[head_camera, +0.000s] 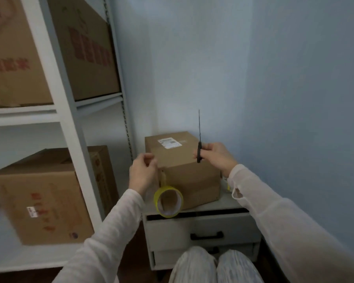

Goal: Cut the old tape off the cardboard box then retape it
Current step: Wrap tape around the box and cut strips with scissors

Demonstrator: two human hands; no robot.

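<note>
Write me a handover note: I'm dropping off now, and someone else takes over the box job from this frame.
Left hand: seems to pinch a tape strip at the near left top corner of the box; the yellow roll dangles from it.
Right hand: grips the knife, blade up, above the box's right side.
The box sits closed on the drawer unit.
Done: cannot tell if the old tape is off; retaping seems begun.
Left: probably cut the strip from the roll and press it down.
</note>
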